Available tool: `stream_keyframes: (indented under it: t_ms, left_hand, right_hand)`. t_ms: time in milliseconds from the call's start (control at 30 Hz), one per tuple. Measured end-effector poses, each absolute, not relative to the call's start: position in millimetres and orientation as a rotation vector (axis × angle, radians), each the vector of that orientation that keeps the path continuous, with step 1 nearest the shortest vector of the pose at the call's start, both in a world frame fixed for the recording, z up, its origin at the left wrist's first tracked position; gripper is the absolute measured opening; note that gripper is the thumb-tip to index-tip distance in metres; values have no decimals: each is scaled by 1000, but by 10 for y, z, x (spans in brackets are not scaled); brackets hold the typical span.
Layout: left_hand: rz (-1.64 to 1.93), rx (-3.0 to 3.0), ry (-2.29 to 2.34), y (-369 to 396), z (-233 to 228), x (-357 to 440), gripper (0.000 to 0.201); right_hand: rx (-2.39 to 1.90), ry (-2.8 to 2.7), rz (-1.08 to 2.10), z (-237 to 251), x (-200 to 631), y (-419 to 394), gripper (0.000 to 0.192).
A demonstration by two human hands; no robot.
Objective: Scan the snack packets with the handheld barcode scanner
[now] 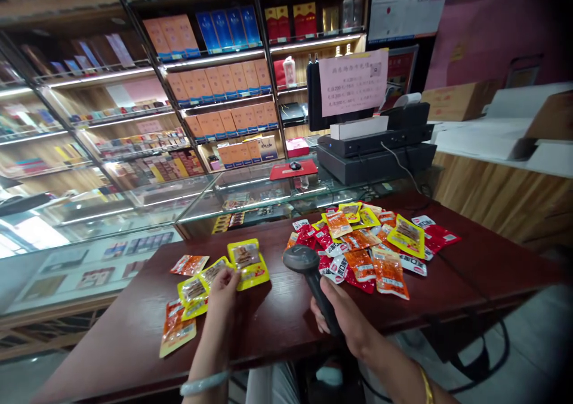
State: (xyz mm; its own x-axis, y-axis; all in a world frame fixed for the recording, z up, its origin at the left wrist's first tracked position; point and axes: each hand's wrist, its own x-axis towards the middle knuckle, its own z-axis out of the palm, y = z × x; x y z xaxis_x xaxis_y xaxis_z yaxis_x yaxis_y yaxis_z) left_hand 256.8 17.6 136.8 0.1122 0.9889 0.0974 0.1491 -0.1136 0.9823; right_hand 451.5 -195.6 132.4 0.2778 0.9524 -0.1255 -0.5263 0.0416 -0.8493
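My right hand [340,308] is wrapped round the handle of a black handheld barcode scanner [302,259], its head tilted to the left over the table. My left hand [224,287] has its fingers pinched at the lower left edge of a yellow snack packet [248,261] with a clear window. Beneath and beside that hand lie more yellow packets [194,293], partly covered by it. An orange packet [178,330] lies at the near left, and another orange packet [190,265] lies farther back. Right of the scanner spreads a pile of red, orange and yellow packets [358,249].
The dark red wooden table [277,332] adjoins a glass display counter [197,204]. A cash register [376,153] with a monitor bearing a pink notice [353,82] stands behind the pile. A red mat with a mouse [293,169] lies on the glass. Shelves of boxes fill the background.
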Motion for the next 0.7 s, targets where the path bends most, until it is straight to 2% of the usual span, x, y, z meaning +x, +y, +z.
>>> stream_keyframes:
  t_ms: [167, 267, 367, 500, 700]
  left_hand:
    - [942, 1807, 1780, 441, 1491, 2156, 38]
    - [894, 2091, 2085, 373, 1568, 2217, 44]
    - [851, 2306, 1933, 221, 1591, 2589, 47]
    - [596, 2467, 1535, 78, 1486, 3266, 43]
    - [267, 2522, 1590, 141, 1326, 3843, 44]
  right_hand:
    - [-951, -543, 1257, 1283, 4525, -1960, 57]
    - [-936, -521, 1258, 1284, 4570, -1965, 58]
    - [-935, -503, 1224, 1271, 4654, -1995, 60]
    - [-946, -488, 1138, 1233, 4810, -2082, 60]
    - [-963, -420, 1119, 1184, 4983, -2210, 66]
